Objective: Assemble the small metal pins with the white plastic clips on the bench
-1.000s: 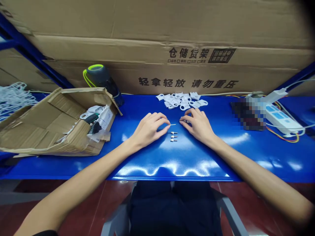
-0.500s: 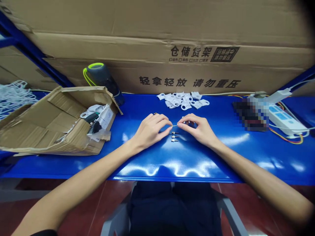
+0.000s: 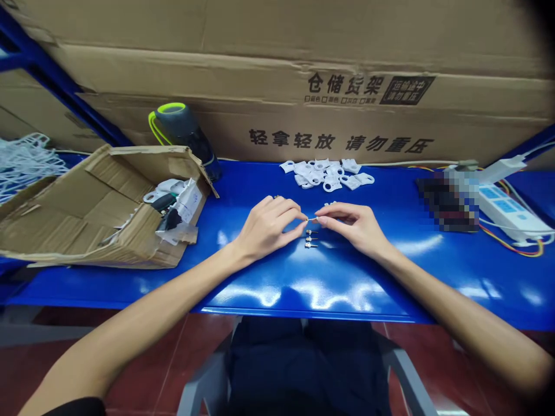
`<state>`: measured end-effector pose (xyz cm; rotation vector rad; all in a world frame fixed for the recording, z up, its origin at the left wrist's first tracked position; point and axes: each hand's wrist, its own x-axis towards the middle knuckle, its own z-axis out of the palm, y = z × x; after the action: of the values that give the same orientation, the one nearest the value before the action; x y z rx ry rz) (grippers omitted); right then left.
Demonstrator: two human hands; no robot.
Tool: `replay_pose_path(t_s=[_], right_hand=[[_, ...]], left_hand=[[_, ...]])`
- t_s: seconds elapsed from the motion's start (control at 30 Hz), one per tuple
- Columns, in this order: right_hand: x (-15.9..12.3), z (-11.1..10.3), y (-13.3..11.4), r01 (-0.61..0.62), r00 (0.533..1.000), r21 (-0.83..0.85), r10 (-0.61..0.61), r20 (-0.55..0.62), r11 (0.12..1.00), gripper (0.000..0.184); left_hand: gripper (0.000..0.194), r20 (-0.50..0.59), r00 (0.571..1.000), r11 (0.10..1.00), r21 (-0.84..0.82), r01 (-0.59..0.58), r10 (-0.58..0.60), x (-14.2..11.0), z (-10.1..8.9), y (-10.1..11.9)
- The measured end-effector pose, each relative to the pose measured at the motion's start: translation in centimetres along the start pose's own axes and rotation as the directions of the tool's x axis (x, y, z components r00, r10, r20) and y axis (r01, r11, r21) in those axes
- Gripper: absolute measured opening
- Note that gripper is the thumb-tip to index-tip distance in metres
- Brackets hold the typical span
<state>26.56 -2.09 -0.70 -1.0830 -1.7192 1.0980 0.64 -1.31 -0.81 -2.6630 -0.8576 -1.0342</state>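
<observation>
Between my two hands, just above the blue tabletop, is a small thin metal pin (image 3: 312, 219) with a brass-coloured end. My left hand (image 3: 271, 228) pinches the brass-coloured end between thumb and forefinger. At the other end, the fingertips of my right hand (image 3: 355, 226) close on the shaft. Three similar small metal pieces (image 3: 311, 238) lie in a short column below, their pins pointing right. Some tiny pieces (image 3: 330, 203) show behind my right fingers, partly hidden.
White ring-ended plastic parts (image 3: 328, 173) lie in a pile at the back. On the left are an open cardboard box (image 3: 108, 254) and a dark bottle (image 3: 184, 127) with a yellow-green strap. To the right, a white power strip (image 3: 505, 211) and wires lie beside a blurred-out dark object (image 3: 448, 202).
The view has shifted slightly. Both hands keep their pinch on the metal pin, while my right hand's fingers have straightened and drawn closer together.
</observation>
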Motion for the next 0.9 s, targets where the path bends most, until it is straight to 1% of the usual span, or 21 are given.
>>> replay_pose_path(t_s=[0.13, 0.37, 0.53, 0.67, 0.77, 0.9], right_hand=[[-0.12, -0.04, 0.06, 0.042, 0.999, -0.04, -0.042, 0.005, 0.998, 0.031], [-0.4, -0.01, 0.09, 0.059, 0.998, -0.015, -0.059, -0.009, 0.998, 0.029], [-0.44, 0.04, 0.0, 0.004, 1.0, 0.062, -0.005, 0.011, 0.998, 0.031], [-0.41, 0.08, -0.23, -0.047, 0.998, 0.144, 0.039, 0.055, 0.988, 0.03], [-0.44, 0.08, -0.37, -0.068, 0.996, 0.142, 0.059, 0.065, 0.988, 0.031], [-0.45, 0.04, -0.48, -0.075, 0.996, 0.118, 0.068, 0.062, 0.99, 0.035]], left_hand=[[0.017, -0.016, 1.0, 1.0, 0.002, 0.004, -0.004, 0.06, -0.06, 0.05], [0.016, -0.076, 0.997, 0.998, -0.064, 0.005, -0.01, 0.1, -0.14, 0.11], [0.014, -0.059, 0.998, 0.997, -0.065, 0.03, -0.034, 0.02, -0.12, -0.02], [0.011, -0.077, 0.997, 0.999, -0.033, -0.026, 0.023, 0.04, -0.16, -0.09], [0.01, -0.105, 0.993, 0.998, -0.028, -0.058, 0.055, 0.06, -0.16, -0.07], [0.011, -0.059, 0.998, 0.998, -0.056, -0.009, 0.006, -0.02, -0.08, -0.07]])
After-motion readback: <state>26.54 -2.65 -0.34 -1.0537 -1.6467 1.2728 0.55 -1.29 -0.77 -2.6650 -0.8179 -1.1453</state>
